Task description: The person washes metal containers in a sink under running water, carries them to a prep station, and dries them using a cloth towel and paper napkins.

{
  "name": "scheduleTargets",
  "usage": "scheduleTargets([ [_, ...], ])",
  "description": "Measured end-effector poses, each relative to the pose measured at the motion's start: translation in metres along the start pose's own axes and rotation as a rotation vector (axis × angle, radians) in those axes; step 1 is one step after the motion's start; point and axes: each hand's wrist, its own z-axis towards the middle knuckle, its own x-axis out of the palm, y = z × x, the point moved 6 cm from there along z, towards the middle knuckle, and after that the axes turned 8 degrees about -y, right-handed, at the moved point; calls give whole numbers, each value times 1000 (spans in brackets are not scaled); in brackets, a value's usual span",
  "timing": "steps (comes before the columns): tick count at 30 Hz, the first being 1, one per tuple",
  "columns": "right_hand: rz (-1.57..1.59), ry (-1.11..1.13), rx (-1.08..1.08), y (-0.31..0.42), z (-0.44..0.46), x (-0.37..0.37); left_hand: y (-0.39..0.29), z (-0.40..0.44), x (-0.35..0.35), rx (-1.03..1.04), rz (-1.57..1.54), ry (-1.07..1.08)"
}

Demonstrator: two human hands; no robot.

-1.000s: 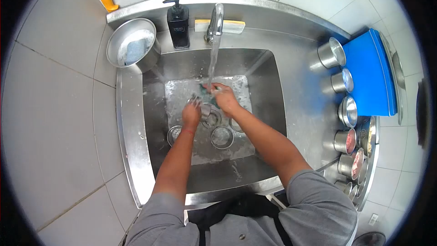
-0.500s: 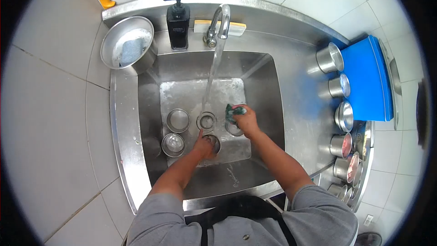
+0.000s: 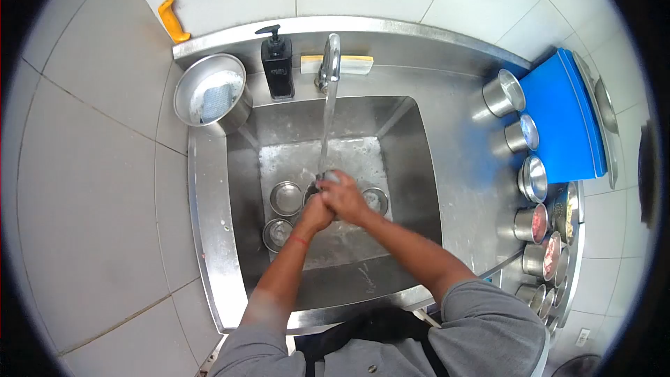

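While water (image 3: pixel 329 119) runs down from the tap (image 3: pixel 334 56), the head view shows both hands close together under it, over the sink (image 3: pixel 412 181). Half a second ago they were apart: the left hand (image 3: pixel 317 216) was at a small cup low in the sink, and the right hand (image 3: pixel 342 197) had a green pad over by the right side. Now they touch, and the spot where that low cup stood shows bare sink floor. That cup may be in the hands now, so I think the work is at a rubbing or rinsing bit, but I can't be sure.

The left hand is curled up almost like a fist, and the right hand has its fingers bent over the front of it. A bit of dark, shiny stuff peeks out beside them. The fingers hide the rest, so I can't tell what either hand has hold of. The green pad is out of sight.

Three small cups show on the sink floor. The upper left cup (image 3: pixel 286 198) looks round and grey with a bright rim. Just below it, the lower left cup (image 3: pixel 279 235) has shiny white spots inside, maybe wet. The right cup (image 3: pixel 377 201) is partly hidden behind the right hand and wrist.
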Motion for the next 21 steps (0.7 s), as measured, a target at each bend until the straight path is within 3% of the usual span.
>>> scheduleTargets([
  [1, 4, -9, -4, -15, 24, -3, -22, 4, -15, -130, -213, 124],
  [2, 352, 259, 362, -51, 39, 13, -33, 1, -19, -268, -426, 255],
  [3, 705, 530, 725, -66, 29, 30, -32, 0, -23, -273, -415, 263],
  [5, 877, 488, 812, -46, 34, 8, -19, 9, -39, -455, -551, 169],
  [6, 1039, 454, 908, -32, 36, -3, -1, 16, -49, -600, -384, 61],
  [7, 1042, 457, 901, -19, 38, -13, 17, 23, -49, -598, -381, 55],
  [8, 937, 455, 969, -12, 34, -21, 50, 25, -44, -744, -651, -70],
  [9, 935, 436, 961, -23, 35, -9, 83, 24, -33, -883, -924, -198],
  [11, 929, 419, 951, -27, 41, -1, 101, 22, -11, -797, -1035, -86],
  [13, 641, 261, 834, -7, 62, -32, 64, 4, -7, -1049, -1523, -59],
  [14, 371, 272, 684, -17, 65, -23, 9, 0, -22, -971, -1639, 96],
  [15, 371, 269, 681, -22, 58, -14, 15, 4, -10, -966, -1638, 98],
  [17, 847, 432, 648, -6, 36, 8, 35, 5, 1, -895, -1338, 66],
  [19, 1000, 428, 780, -5, 28, 7, 37, 5, -1, -907, -1527, 105],
  [21, 409, 345, 125, 17, 50, -20, 14, 4, -7, -977, -1549, 195],
])
